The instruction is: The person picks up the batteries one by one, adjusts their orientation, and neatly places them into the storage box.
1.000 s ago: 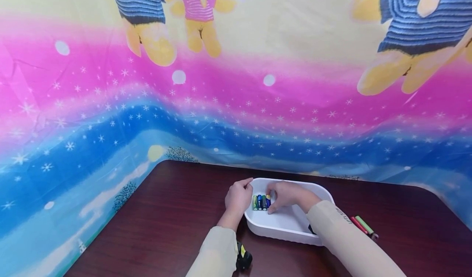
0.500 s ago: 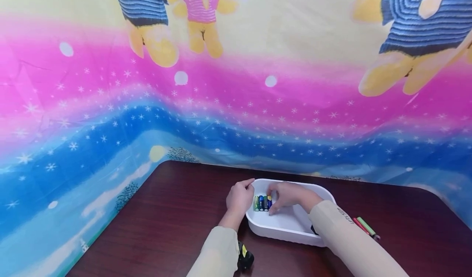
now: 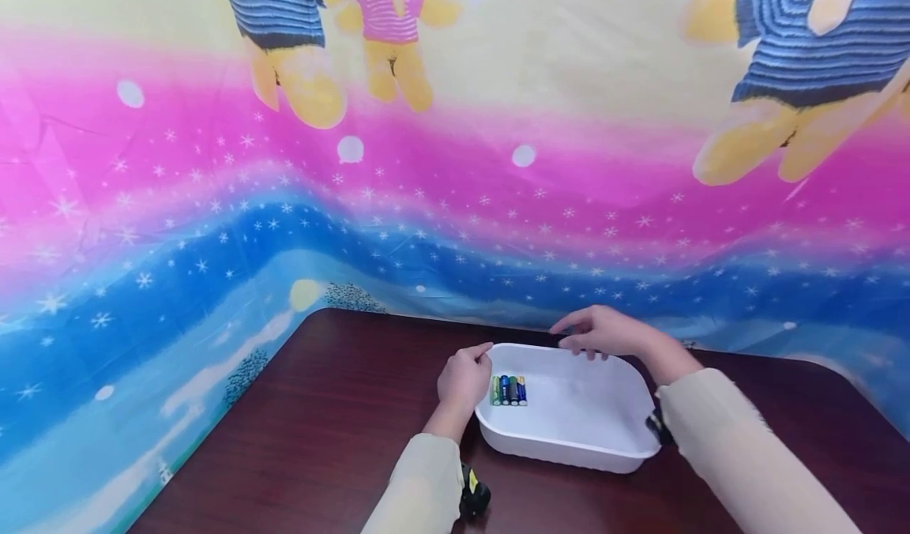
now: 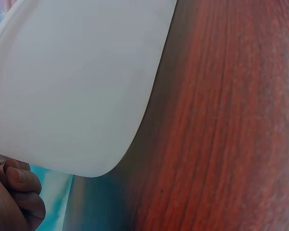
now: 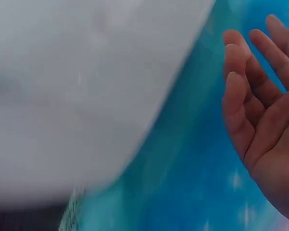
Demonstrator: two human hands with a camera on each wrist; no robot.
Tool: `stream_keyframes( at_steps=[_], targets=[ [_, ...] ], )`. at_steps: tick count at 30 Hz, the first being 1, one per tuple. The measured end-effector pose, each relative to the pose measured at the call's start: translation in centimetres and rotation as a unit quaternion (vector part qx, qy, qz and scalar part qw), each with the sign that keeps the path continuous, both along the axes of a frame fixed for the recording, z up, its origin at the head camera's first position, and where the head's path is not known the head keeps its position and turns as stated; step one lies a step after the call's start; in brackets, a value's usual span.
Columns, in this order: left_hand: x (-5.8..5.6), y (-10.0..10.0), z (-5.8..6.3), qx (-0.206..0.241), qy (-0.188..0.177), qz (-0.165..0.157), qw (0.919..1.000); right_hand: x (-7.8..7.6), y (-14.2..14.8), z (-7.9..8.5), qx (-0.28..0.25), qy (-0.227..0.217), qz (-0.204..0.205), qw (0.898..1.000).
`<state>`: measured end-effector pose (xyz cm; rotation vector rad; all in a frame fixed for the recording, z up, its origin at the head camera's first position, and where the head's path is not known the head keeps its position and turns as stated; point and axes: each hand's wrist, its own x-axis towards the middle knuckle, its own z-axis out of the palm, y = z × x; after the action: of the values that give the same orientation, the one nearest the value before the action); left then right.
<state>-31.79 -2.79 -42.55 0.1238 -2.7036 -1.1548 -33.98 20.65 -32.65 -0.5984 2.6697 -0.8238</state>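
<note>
My left hand (image 3: 464,377) grips the left end of a white plastic tub (image 3: 569,459), its thumb along the rim. In the left wrist view the curled fingers (image 4: 26,185) show beside the white wall. Inside the tub, near its left end, several AA-size batteries (image 3: 509,390) with green, blue and dark wraps lie side by side in a row. My right hand (image 3: 604,332) is raised over the tub's far rim with nothing in it. The right wrist view shows its loosely bent, spread fingers (image 5: 236,96) and bare palm.
The tub stands on a dark red-brown wooden table (image 3: 341,408). A printed cloth (image 3: 455,226) hangs behind the table's far edge. A black wrist camera (image 3: 472,494) sits under the left sleeve, and another black device (image 3: 659,425) is by the right sleeve.
My right hand has let go of the rightmost battery and moved up and right, out of the tub. My left hand stays on the rim. The right sleeve now hides the red and green sticks.
</note>
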Motion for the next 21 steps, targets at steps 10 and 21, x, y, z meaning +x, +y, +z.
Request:
stream_keyframes(
  at_steps=[10,21],
  targets=[
    [0.0,-0.5,0.0,0.006,-0.002,0.006,1.0,2.3,7.7,0.6,-0.005,0.026,-0.051,0.998],
    [0.1,-0.5,-0.1,0.016,-0.002,0.003,0.9999,5.4,12.7,-1.4,0.047,0.071,-0.055,0.995]
  ],
)
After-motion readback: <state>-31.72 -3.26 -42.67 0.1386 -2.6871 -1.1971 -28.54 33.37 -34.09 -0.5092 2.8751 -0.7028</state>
